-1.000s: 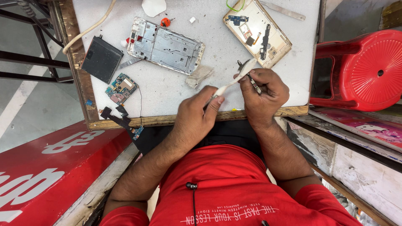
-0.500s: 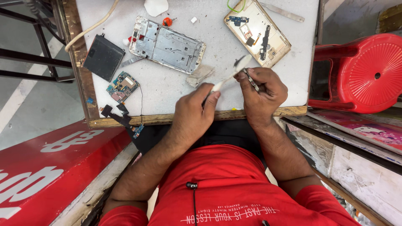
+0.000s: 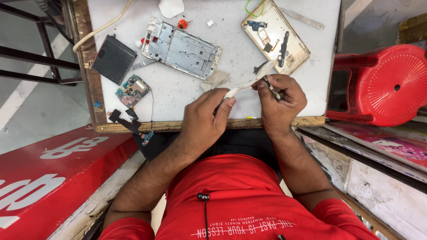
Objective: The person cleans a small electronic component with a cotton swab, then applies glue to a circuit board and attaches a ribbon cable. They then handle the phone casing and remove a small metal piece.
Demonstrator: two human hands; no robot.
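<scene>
Over the near edge of the white-topped bench [image 3: 231, 62], the left hand [image 3: 202, 122] is closed, pinching one end of a pale flat strip [image 3: 243, 86] between thumb and fingertips. The right hand [image 3: 280, 100] is also closed: it grips the strip's other end together with metal tweezers [image 3: 271, 87]. The strip spans the gap between the two hands, just above the bench surface.

Taking the silver phone midframe [image 3: 182, 48] as landmark: a black battery [image 3: 114, 59] lies just to its left, a small green circuit board [image 3: 132, 90] below and left of it, and a gold phone back housing [image 3: 275, 35] well to its right. A red plastic stool [image 3: 384, 84] stands beyond the bench's right edge.
</scene>
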